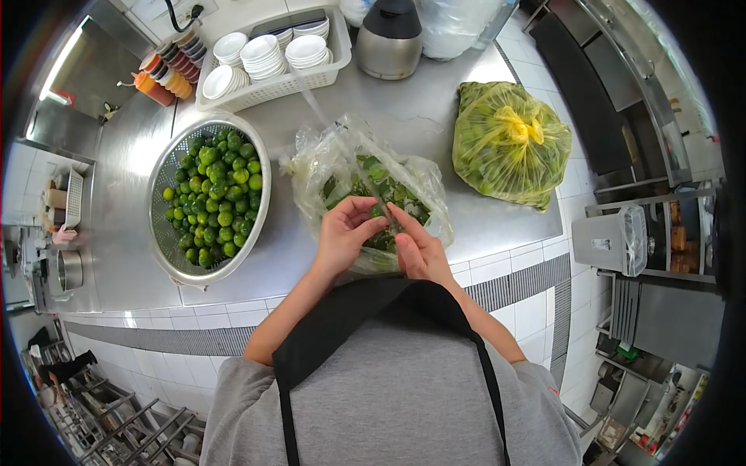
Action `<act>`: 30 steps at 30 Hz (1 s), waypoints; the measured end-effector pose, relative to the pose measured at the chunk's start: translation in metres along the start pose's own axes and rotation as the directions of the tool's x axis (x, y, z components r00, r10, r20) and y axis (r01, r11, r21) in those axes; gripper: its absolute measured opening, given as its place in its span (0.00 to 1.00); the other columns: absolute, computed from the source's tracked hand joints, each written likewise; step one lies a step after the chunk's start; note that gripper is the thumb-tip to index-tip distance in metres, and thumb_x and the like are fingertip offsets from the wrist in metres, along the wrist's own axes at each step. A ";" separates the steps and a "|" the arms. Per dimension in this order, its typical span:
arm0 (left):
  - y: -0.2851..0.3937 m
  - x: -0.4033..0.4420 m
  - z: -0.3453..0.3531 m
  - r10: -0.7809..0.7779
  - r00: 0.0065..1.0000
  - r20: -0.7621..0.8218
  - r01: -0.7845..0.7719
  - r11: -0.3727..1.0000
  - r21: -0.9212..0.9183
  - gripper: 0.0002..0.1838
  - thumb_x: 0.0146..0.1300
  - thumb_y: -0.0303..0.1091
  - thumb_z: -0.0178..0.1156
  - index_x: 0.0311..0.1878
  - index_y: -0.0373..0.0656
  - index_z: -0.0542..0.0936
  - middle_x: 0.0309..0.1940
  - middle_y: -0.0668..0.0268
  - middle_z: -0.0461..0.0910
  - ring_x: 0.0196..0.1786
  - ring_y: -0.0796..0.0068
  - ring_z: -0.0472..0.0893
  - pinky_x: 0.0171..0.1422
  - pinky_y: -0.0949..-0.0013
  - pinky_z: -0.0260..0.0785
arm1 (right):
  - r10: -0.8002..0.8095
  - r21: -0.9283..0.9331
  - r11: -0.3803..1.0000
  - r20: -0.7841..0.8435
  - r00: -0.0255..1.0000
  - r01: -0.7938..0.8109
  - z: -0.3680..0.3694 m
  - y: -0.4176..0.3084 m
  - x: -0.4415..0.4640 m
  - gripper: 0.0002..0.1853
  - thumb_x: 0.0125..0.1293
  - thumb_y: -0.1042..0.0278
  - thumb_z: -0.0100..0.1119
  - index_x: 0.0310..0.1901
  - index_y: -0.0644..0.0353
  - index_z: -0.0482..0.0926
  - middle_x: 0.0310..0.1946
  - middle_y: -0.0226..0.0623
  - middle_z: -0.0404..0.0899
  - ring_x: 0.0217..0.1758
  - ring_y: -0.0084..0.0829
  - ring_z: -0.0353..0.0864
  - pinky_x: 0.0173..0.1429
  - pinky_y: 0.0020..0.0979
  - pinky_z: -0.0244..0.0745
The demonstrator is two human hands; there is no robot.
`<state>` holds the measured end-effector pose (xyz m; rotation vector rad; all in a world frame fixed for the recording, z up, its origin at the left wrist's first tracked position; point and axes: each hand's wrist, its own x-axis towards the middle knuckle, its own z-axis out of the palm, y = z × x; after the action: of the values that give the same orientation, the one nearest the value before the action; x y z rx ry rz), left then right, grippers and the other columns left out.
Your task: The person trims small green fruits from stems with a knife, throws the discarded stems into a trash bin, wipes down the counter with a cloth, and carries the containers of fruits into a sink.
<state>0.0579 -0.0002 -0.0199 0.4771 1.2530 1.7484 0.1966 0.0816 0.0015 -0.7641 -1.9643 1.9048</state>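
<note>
A crumpled clear plastic bag [423, 175] lies open on the steel table, with green leaves [377, 172] inside. Above its near side, my left hand [346, 237] pinches a small green piece [378, 210] between thumb and fingers. My right hand [420, 247] is closed close beside it, its index finger stretched toward the left fingertips. A thin dark strip shows at the right fingers; whether it is a stem or a blade, I cannot tell. The two hands nearly touch.
Left of the bag stands a metal colander [263, 167] full of green limes [214, 194]. A knotted yellowish bag [509, 147] of greens sits right. Behind are a white basket [272, 92] with stacked small white dishes, sauce bottles [167, 74] and a steel jug [390, 46].
</note>
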 end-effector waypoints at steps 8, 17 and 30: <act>0.007 0.001 0.004 0.015 1.000 -0.026 -0.015 1.000 0.008 0.14 0.53 0.16 0.58 0.44 0.34 0.73 0.41 0.61 0.77 0.43 0.76 0.77 0.49 0.74 0.71 | 0.163 0.129 0.977 0.071 0.984 -0.171 -0.012 -0.008 -0.003 0.24 0.69 0.55 0.41 0.62 0.56 0.61 0.14 0.23 0.63 0.15 0.15 0.60 0.21 0.19 0.60; 0.002 0.000 0.011 0.204 0.978 -0.035 -0.179 0.919 0.351 0.14 0.50 0.18 0.62 0.42 0.33 0.75 0.37 0.64 0.79 0.39 0.78 0.78 0.44 0.77 0.70 | 0.140 0.208 0.966 0.082 0.987 -0.155 -0.007 -0.017 0.002 0.20 0.70 0.56 0.38 0.58 0.57 0.63 0.13 0.24 0.61 0.14 0.16 0.61 0.19 0.20 0.59; 0.005 0.001 0.003 0.220 0.955 -0.198 -0.093 0.858 0.505 0.15 0.48 0.22 0.65 0.42 0.39 0.79 0.30 0.72 0.75 0.26 0.90 0.69 0.28 0.83 0.61 | 0.300 0.285 0.911 0.036 0.953 -0.298 -0.007 -0.024 0.007 0.28 0.68 0.45 0.32 0.61 0.55 0.56 0.10 0.28 0.62 0.09 0.19 0.58 0.14 0.20 0.54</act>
<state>0.0576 0.0015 -0.0147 0.6825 1.9082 1.6481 0.1913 0.0919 0.0252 -1.0294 -1.5810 2.2916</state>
